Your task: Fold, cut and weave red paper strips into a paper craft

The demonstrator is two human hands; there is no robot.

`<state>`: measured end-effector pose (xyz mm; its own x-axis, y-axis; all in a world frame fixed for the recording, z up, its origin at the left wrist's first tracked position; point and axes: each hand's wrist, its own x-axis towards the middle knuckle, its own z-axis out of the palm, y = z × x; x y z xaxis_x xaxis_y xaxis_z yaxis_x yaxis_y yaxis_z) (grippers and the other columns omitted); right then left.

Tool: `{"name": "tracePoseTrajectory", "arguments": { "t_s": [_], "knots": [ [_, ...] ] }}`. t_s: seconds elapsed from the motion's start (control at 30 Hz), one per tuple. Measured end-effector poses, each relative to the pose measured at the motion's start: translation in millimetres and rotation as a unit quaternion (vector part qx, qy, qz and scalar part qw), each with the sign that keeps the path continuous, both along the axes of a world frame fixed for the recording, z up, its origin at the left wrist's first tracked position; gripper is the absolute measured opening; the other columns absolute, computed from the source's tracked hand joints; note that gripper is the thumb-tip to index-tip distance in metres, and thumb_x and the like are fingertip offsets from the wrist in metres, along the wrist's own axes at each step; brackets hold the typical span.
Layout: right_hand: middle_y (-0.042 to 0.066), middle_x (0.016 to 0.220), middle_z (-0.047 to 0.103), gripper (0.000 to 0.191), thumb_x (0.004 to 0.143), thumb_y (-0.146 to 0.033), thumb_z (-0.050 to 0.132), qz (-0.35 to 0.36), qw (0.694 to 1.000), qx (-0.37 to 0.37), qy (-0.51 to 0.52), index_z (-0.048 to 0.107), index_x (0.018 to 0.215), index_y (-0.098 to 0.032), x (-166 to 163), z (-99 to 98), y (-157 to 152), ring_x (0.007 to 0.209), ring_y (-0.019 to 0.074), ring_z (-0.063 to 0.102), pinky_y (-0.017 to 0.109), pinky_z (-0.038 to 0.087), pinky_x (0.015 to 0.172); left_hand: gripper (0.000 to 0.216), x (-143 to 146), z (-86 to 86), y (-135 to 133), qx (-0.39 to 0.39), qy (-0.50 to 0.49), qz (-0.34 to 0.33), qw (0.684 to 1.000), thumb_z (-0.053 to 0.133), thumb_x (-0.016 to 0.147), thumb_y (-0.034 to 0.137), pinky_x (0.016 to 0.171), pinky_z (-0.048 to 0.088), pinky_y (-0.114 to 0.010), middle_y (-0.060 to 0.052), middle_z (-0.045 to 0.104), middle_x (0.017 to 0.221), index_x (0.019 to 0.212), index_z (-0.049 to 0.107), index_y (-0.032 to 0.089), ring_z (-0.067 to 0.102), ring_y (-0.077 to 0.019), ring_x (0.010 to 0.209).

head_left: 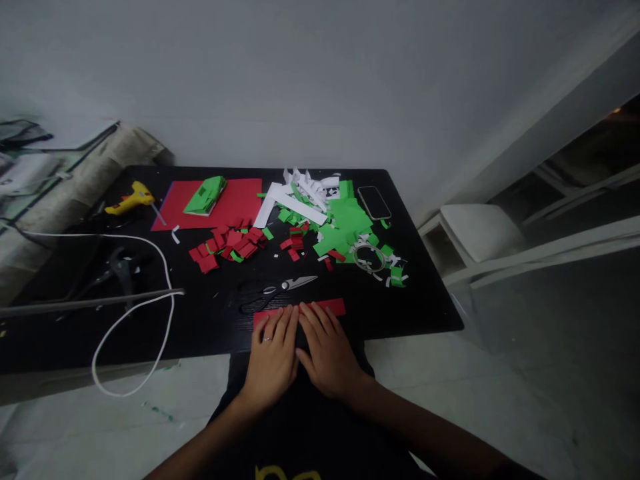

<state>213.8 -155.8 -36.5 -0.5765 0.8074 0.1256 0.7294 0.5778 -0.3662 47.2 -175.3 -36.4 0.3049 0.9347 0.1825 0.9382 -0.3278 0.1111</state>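
Note:
A strip of red paper point(336, 306) lies along the front edge of the black table. My left hand point(273, 357) rests on its left part, fingers stretched out flat, a ring on one finger. Beside it, my right hand point(327, 353) presses its extended fingertips on the strip's middle and right part. The two hands touch or nearly touch at the index fingers. Just beyond the strip lie scissors point(285, 285) with dark handles to the left and blades parted slightly, pointing right. Part of the strip is hidden under my fingers.
Behind the scissors are a pile of red paper pieces point(230, 243), green paper point(345, 223), white strips point(290, 200), a tape roll point(369, 259) and a phone point(374, 203). A yellow glue gun point(133, 199) lies left by a red sheet point(245, 197). A white cable point(167, 267) loops over the table's front edge.

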Motion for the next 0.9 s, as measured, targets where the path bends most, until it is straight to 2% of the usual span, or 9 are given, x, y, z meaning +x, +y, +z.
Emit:
{"name": "tracePoseTrajectory", "arguments": {
  "t_s": [0.13, 0.3, 0.47, 0.63, 0.8, 0.9],
  "knots": [
    [0.017, 0.168, 0.037, 0.072, 0.098, -0.028, 0.057, 0.002, 0.999, 0.022, -0.027, 0.032, 0.162, -0.005, -3, -4.7, 0, 0.156, 0.0362, 0.032, 0.057, 0.033, 0.127, 0.066, 8, 1.3, 5, -0.007, 0.035, 0.012, 0.999, 0.055, 0.081, 0.010, 0.109, 0.043, -0.054, -0.019, 0.061, 0.149, 0.148, 0.057, 0.012, 0.059, -0.0370, 0.133],
    [0.017, 0.168, 0.037, 0.073, 0.099, -0.028, 0.058, 0.003, 0.999, 0.030, -0.041, 0.031, 0.162, -0.005, -3, -7.1, 1, 0.156, 0.0362, 0.032, 0.057, 0.032, 0.126, 0.066, 11, -3.3, 7, 0.021, 0.027, 0.020, 0.999, 0.058, 0.080, 0.012, 0.109, 0.044, -0.053, -0.020, 0.065, 0.142, 0.146, 0.058, 0.009, 0.061, -0.0364, 0.126],
    [0.018, 0.170, 0.032, 0.072, 0.099, -0.029, 0.057, 0.004, 0.999, 0.023, -0.049, 0.031, 0.162, -0.004, 0, -6.2, 1, 0.159, 0.0344, 0.027, 0.055, 0.030, 0.127, 0.062, 7, -14.4, 7, 0.067, 0.009, 0.002, 0.998, 0.058, 0.081, 0.014, 0.117, 0.038, -0.049, -0.019, 0.064, 0.143, 0.143, 0.060, 0.004, 0.057, -0.0344, 0.131],
    [0.018, 0.172, 0.027, 0.068, 0.098, -0.023, 0.058, 0.006, 0.998, 0.022, -0.052, 0.036, 0.161, -0.010, 7, -4.8, 3, 0.160, 0.0347, 0.025, 0.054, 0.033, 0.125, 0.059, -1, -19.1, 7, 0.082, 0.010, -0.020, 0.996, 0.057, 0.084, 0.018, 0.120, 0.037, -0.047, -0.017, 0.063, 0.146, 0.142, 0.060, 0.003, 0.054, -0.0346, 0.136],
    [0.019, 0.171, 0.031, 0.074, 0.094, -0.016, 0.057, -0.010, 0.998, 0.015, -0.066, 0.029, 0.162, -0.004, 20, -6.5, 4, 0.159, 0.0325, 0.029, 0.051, 0.034, 0.125, 0.063, -12, -17.4, 5, 0.087, 0.037, -0.041, 0.995, 0.049, 0.085, 0.008, 0.119, 0.038, -0.045, -0.019, 0.060, 0.148, 0.148, 0.051, 0.001, 0.054, -0.0327, 0.138],
    [0.018, 0.171, 0.031, 0.075, 0.094, -0.015, 0.055, -0.023, 0.997, 0.024, -0.076, 0.025, 0.163, -0.004, 27, -8.9, 4, 0.159, 0.0314, 0.028, 0.052, 0.029, 0.127, 0.072, -18, -16.8, 3, 0.083, 0.046, -0.036, 0.995, 0.046, 0.085, 0.004, 0.117, 0.040, -0.045, -0.021, 0.060, 0.147, 0.157, 0.037, 0.001, 0.056, -0.0319, 0.136]
  ]
}}
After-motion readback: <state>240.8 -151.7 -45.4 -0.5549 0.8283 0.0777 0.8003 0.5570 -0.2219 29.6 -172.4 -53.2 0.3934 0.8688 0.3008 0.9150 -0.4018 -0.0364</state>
